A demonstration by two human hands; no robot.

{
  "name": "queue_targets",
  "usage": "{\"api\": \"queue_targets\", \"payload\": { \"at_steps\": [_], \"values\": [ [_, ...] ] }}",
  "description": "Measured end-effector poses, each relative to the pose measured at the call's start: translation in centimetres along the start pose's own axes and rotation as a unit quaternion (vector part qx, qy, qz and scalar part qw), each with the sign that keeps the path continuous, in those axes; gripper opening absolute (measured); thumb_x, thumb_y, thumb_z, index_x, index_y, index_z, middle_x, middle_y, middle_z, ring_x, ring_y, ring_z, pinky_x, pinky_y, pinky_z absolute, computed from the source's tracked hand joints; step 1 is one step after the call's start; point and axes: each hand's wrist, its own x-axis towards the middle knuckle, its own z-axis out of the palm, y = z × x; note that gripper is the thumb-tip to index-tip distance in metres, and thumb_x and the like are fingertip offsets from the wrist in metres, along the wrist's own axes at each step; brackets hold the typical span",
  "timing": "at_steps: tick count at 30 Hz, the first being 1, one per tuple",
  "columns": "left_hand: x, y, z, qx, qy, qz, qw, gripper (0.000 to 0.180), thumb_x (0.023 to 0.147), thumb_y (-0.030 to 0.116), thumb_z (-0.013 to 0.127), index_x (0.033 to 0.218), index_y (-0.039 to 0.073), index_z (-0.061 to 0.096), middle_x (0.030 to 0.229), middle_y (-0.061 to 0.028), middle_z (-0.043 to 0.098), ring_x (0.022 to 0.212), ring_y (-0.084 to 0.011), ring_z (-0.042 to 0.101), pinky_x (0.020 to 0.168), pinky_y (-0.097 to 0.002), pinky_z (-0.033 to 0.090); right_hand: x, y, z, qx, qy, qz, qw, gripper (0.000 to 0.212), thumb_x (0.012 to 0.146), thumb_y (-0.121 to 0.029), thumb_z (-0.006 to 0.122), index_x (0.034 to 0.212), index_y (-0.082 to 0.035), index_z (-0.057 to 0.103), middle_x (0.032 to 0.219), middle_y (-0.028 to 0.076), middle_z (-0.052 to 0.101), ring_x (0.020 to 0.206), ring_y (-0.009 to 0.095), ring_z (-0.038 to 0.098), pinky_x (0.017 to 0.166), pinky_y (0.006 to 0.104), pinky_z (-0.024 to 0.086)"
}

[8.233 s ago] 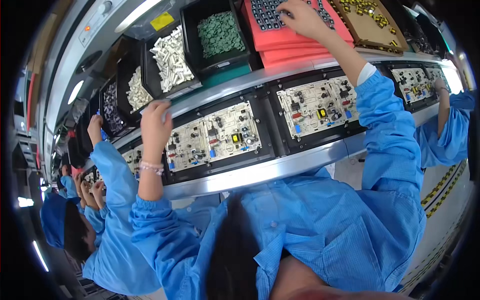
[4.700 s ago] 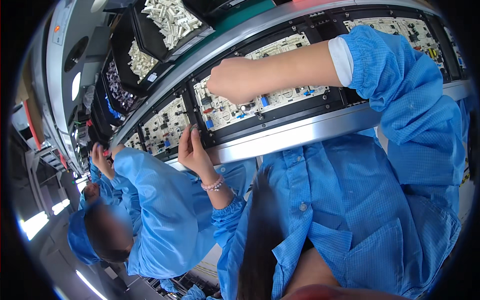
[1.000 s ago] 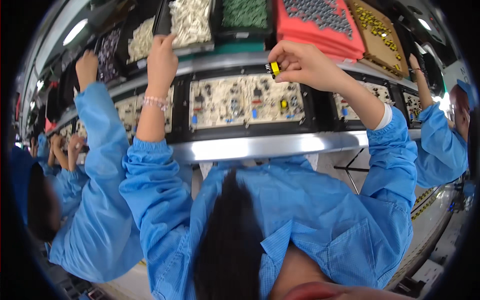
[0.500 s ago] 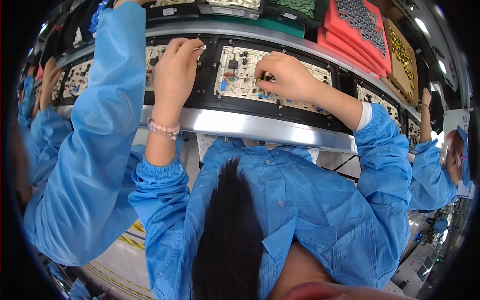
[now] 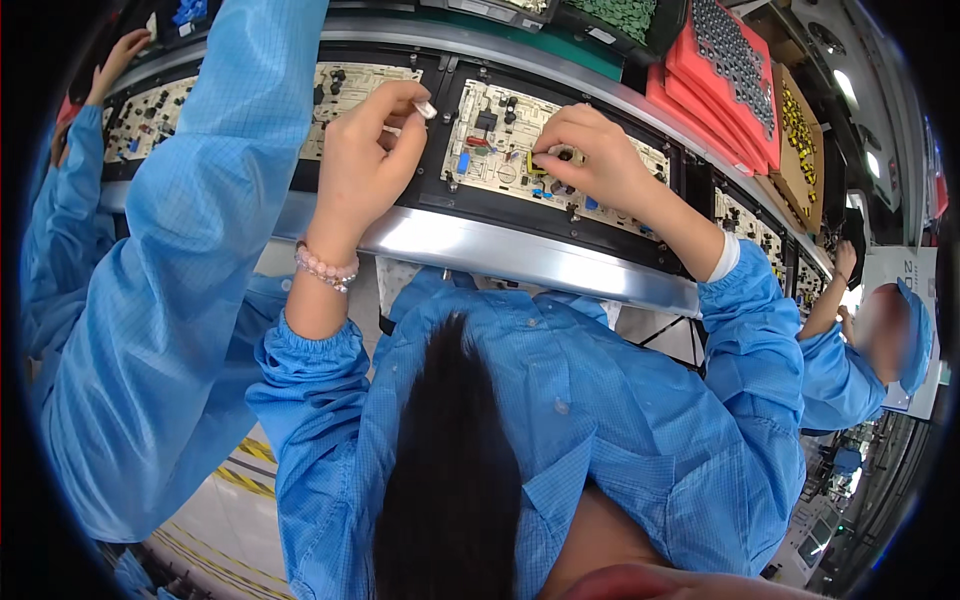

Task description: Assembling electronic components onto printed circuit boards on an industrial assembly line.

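Observation:
My left hand [image 5: 365,165], a beaded bracelet at its wrist, is raised over the gap between two circuit boards. A small white connector-like part [image 5: 427,109] is pinched between its thumb and forefinger. My right hand [image 5: 600,155] is over the middle of the beige circuit board [image 5: 490,178], thumb and forefinger closed on a small yellow component [image 5: 532,162] at the board's surface. Whether that component is seated cannot be seen. Black, blue and red components stand around it. The board lies in a black carrier [image 5: 530,208].
A metal rail [image 5: 480,245] runs along the near side. A co-worker's blue sleeve [image 5: 230,180] reaches across at left, over another board [image 5: 345,85]. Beyond the line are red foam sheets [image 5: 685,95] with metal parts, a cardboard box [image 5: 790,190] of yellow-black components and a bin of green parts [image 5: 620,20].
My left hand has turned, bringing the white part into plainer sight. My right hand stays at the yellow component. The boards appear slightly further right in view, and the co-worker's sleeve has shifted.

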Motion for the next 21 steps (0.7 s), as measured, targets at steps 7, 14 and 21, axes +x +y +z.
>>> {"api": "queue_targets", "payload": {
  "at_steps": [7,14,21],
  "values": [
    [-0.5,-0.1,-0.6,-0.05,-0.041,-0.084,0.994,0.011,0.09,0.005,0.057,0.097,-0.001,0.063,0.081,-0.0081,0.067,0.071,-0.0128,0.066,0.062,-0.0244,0.053,0.1,-0.5,-0.9,-0.073,-0.072,-0.026,0.994,0.026,0.073,-0.011,0.075,0.097,-0.008,0.066,0.091,0.006,0.064,0.094,0.028,0.057,0.085,0.0379,0.045],
    [-0.6,-0.6,-0.6,-0.073,0.013,-0.108,0.991,0.01,0.089,0.006,0.062,0.096,0.0,0.065,0.084,-0.0102,0.07,0.074,-0.0165,0.069,0.063,-0.026,0.053,0.1,-1.1,-0.2,-0.071,-0.081,0.012,0.994,0.024,0.073,-0.013,0.076,0.094,-0.007,0.067,0.087,0.007,0.063,0.088,0.028,0.056,0.082,0.0381,0.045],
    [-0.6,-2.1,-2.1,0.115,0.032,-0.04,0.992,0.015,0.087,0.01,0.066,0.099,0.002,0.069,0.091,-0.011,0.069,0.076,-0.0251,0.066,0.068,-0.0309,0.051,-0.1,-1.7,-0.1,-0.105,-0.064,0.01,0.992,0.021,0.076,-0.017,0.074,0.095,-0.007,0.069,0.099,0.007,0.062,0.096,0.028,0.054,0.085,0.0393,0.044]
  ]
}}
